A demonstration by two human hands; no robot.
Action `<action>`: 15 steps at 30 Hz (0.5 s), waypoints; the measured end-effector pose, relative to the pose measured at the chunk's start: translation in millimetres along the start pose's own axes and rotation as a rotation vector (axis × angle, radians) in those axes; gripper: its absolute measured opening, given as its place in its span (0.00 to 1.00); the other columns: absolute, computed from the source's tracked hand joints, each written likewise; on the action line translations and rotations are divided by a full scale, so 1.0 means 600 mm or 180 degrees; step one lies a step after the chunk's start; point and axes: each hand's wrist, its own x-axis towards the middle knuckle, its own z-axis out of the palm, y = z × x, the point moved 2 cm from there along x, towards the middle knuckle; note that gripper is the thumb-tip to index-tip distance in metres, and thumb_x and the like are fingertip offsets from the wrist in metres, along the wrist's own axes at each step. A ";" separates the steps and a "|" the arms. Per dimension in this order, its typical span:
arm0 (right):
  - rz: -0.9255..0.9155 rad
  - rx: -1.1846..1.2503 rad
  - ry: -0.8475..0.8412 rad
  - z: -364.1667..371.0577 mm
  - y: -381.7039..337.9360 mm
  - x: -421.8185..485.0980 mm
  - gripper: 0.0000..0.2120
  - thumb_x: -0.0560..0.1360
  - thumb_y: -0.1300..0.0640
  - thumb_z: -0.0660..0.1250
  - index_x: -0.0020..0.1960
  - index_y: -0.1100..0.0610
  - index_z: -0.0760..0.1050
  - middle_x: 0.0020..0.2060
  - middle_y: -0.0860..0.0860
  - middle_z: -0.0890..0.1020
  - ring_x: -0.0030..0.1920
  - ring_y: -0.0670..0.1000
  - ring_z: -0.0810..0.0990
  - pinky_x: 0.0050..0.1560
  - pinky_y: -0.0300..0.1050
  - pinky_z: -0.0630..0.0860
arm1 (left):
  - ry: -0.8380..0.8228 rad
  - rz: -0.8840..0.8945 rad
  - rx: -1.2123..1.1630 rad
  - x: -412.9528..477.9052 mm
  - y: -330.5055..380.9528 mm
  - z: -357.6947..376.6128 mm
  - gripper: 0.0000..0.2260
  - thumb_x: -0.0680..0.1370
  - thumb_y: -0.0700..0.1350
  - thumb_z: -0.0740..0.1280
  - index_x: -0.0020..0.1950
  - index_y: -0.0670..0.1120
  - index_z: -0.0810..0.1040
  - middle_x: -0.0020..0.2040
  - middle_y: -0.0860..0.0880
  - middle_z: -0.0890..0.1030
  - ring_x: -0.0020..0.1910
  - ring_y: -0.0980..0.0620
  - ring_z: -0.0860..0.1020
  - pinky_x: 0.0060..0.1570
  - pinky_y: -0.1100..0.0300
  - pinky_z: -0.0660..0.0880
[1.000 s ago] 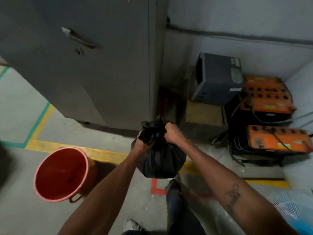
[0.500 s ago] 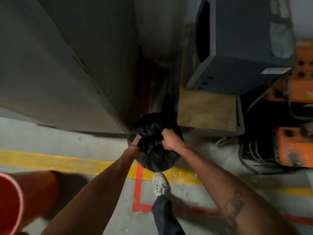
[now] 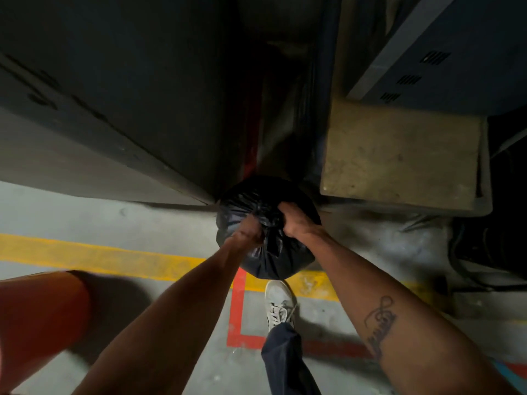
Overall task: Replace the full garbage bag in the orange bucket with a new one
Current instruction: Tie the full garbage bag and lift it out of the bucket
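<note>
The full black garbage bag [image 3: 273, 252] is low at the mouth of the dark gap between the grey cabinet and the wooden block; whether it touches the floor is unclear. My left hand [image 3: 249, 230] grips the bunched plastic at its top. My right hand [image 3: 295, 222] holds the gathered neck from the right side. The orange bucket [image 3: 40, 317] shows only its outer wall at the lower left, well apart from the bag; its inside is out of view.
A grey metal cabinet [image 3: 99, 109] rises on the left. On the right, a wooden block [image 3: 399, 161] carries a dark blue box [image 3: 456, 52]. Black cables [image 3: 470, 252] lie at far right. My white shoe [image 3: 279, 303] stands by yellow and red floor lines.
I have stepped forward and bent down; the bag went from hanging in the air down to the gap beside the cabinet. The bucket slid to the frame's lower left edge.
</note>
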 end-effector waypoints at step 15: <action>0.0103 -0.0052 0.0170 -0.054 -0.095 -0.161 0.26 0.75 0.58 0.65 0.73 0.52 0.68 0.67 0.59 0.75 0.65 0.62 0.75 0.63 0.54 0.75 | 0.0148 0.0259 0.0928 -0.210 0.086 -0.109 0.20 0.79 0.40 0.59 0.71 0.40 0.69 0.69 0.38 0.73 0.68 0.39 0.71 0.65 0.52 0.66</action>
